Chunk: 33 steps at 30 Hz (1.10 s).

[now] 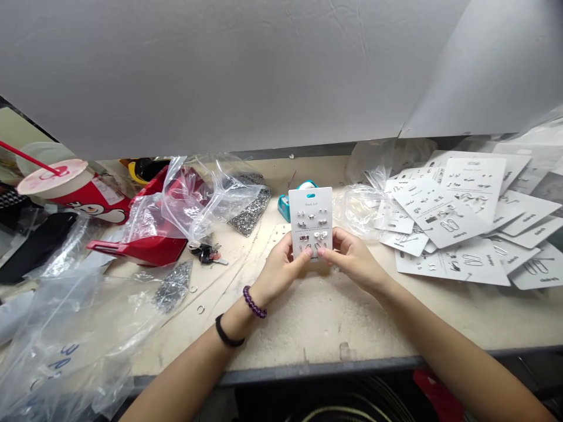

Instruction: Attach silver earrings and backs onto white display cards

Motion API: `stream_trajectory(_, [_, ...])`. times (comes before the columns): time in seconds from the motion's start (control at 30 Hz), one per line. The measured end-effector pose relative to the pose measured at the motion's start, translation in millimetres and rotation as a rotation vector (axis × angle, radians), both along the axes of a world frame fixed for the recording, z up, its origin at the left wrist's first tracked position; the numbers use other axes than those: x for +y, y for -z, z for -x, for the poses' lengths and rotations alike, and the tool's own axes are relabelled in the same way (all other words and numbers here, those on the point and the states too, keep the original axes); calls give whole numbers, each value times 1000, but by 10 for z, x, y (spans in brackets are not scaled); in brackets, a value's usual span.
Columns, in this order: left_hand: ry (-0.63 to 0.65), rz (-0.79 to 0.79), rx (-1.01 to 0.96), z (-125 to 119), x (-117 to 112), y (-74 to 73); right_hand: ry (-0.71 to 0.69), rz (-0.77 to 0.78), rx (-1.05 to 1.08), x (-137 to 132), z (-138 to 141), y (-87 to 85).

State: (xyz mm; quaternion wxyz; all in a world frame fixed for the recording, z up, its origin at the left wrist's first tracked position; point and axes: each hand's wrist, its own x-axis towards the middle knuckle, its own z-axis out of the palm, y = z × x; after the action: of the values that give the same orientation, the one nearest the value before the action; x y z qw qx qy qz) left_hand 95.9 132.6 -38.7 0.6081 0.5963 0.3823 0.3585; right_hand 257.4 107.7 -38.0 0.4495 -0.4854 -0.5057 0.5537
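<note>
A white earring card (311, 212) stands nearly upright between my hands, with several pairs of small silver earrings on its face and a hang hole at the top. My left hand (288, 261) grips its lower left side, thumb on the front. On the lower right side, my right hand (349, 255) holds it the same way. Both thumbs press near the bottom pair of hoops; the other fingers are partly hidden behind the card. Just behind the card sits a teal tape dispenser (284, 208), mostly covered by it.
Many filled earring cards (466, 258) lie in a loose pile at right. Left are a red scoop (162, 251), clear bags with small metal parts (250, 211), keys (206, 253) and a red paper cup (101, 196) with a straw. A pale panel (246, 76) rises behind the table.
</note>
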Motion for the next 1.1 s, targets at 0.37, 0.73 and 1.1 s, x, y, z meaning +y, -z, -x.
stream_trajectory(0.37, [54, 17, -42, -9, 12, 3, -47, 26, 23, 13, -7, -9])
stream_trajectory(0.73, [45, 13, 24, -12, 0, -15, -58, 52, 33, -1, -5, -30])
stream_trajectory(1.1, [20, 23, 50, -12, -16, 15, -81, 50, -3, -5, -11, -6])
